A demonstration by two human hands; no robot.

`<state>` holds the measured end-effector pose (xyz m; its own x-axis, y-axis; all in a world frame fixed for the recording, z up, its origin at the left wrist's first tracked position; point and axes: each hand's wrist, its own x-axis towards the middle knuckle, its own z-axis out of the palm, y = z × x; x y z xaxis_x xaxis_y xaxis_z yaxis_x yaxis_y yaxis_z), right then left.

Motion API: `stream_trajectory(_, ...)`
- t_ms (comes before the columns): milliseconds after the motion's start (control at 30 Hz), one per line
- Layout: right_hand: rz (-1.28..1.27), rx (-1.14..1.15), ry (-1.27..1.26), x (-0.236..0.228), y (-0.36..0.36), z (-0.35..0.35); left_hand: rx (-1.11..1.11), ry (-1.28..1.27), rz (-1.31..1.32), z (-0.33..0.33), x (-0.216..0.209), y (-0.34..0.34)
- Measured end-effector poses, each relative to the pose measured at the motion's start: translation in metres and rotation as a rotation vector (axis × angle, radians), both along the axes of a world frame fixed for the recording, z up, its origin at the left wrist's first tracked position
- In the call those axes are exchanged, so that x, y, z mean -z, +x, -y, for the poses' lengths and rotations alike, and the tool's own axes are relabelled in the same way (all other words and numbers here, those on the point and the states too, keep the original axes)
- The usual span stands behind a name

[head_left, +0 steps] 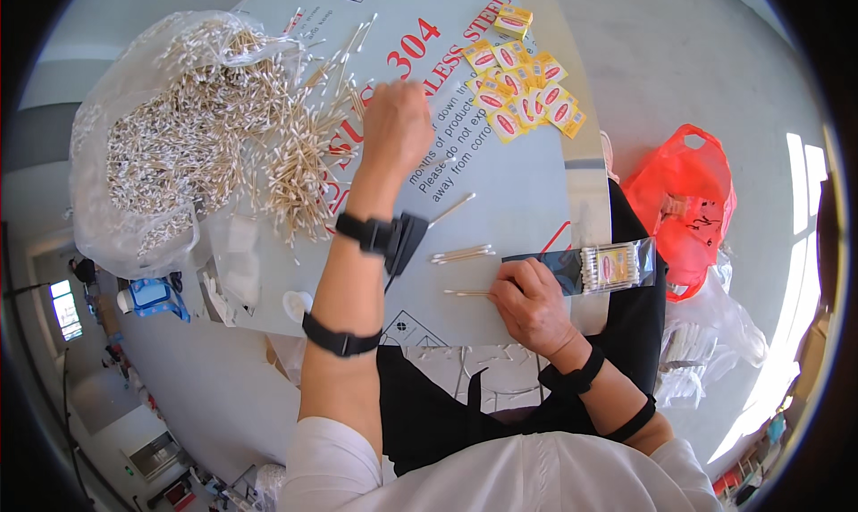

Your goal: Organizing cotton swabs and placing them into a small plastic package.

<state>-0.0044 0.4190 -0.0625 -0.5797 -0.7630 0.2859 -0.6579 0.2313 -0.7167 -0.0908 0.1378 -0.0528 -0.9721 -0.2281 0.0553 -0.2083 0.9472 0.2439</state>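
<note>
My left hand [399, 126] is raised beside a heap of loose cotton swabs [299, 177]. Its fingers are curled closed, and what they hold, if anything, is hidden. My right hand [534, 308] rests near the front edge of the table, fingers bent together around the end of a cotton swab [466, 292]. Just above that swab lies a small row of cotton swabs [463, 255]; a single swab [452, 210] lies farther up. Touching or close to my right hand is a clear packet of cotton swabs [617, 266] with a yellow card inside and a dark strip at its left.
A big clear bag [134, 177] spills swabs at the left. Yellow cards [523, 88] lie scattered at the far right, beside a small stack of yellow cards [513, 20]. A white round lid [298, 306] sits near the front edge. A red plastic bag [684, 204] is right of the table.
</note>
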Motion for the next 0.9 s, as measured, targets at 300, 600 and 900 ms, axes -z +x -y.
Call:
stream_trajectory(300,-0.015,0.002,-0.022,0.0,0.003,0.003,-0.359,-0.27,-0.1,0.062,-0.017,0.036)
stream_trajectory(600,-0.019,0.02,-0.029,-0.001,0.003,0.002,-0.162,-0.076,0.123,0.063,-0.012,0.021)
stream_trajectory(900,-0.05,0.015,-0.032,0.006,0.005,0.002,0.328,0.19,0.07,-0.033,-0.023,0.072)
